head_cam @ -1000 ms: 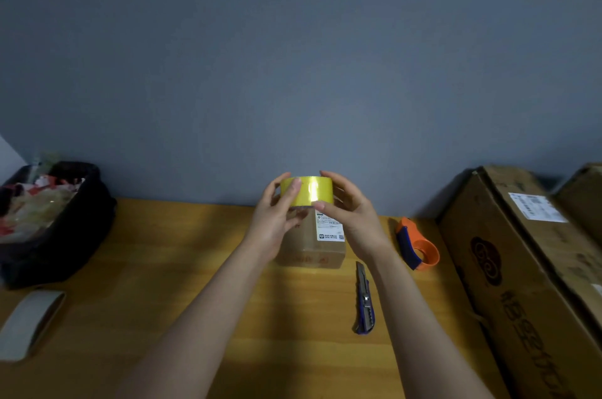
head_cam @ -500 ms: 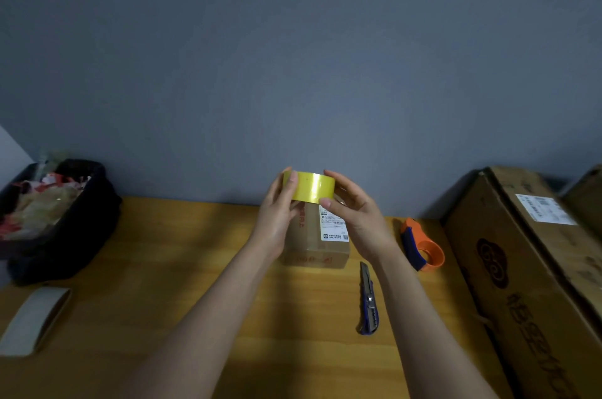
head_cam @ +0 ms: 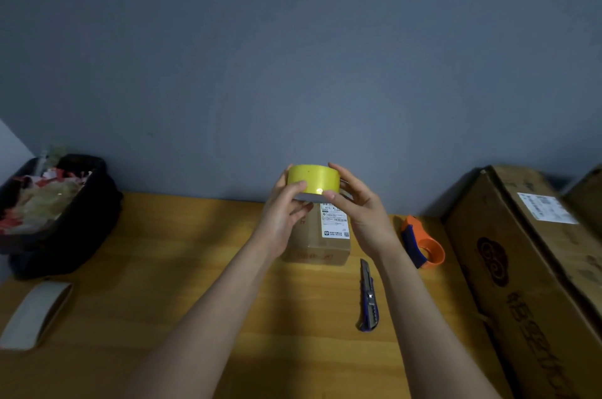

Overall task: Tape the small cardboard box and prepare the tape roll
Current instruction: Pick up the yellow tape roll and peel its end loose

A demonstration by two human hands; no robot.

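A yellow tape roll (head_cam: pixel 313 178) is held in the air between both hands, above the small cardboard box (head_cam: pixel 321 243). My left hand (head_cam: pixel 282 213) grips its left side with the thumb on the front. My right hand (head_cam: pixel 360 208) grips its right side, thumb pressed on the lower front edge. The box stands on the wooden table (head_cam: pixel 163 268) below the hands and carries a white shipping label (head_cam: pixel 335 224) on top. The hands hide part of the box.
A blue utility knife (head_cam: pixel 368 296) lies right of the box. An orange and blue tape dispenser (head_cam: pixel 422 243) sits further right. A large cardboard carton (head_cam: pixel 527 268) fills the right side. A black bin with scraps (head_cam: pixel 49 209) and an empty tape core (head_cam: pixel 34 315) are at the left.
Both hands have lifted the tape roll slightly and tilted it, so more of its upper side shows. The box and tools have not moved.
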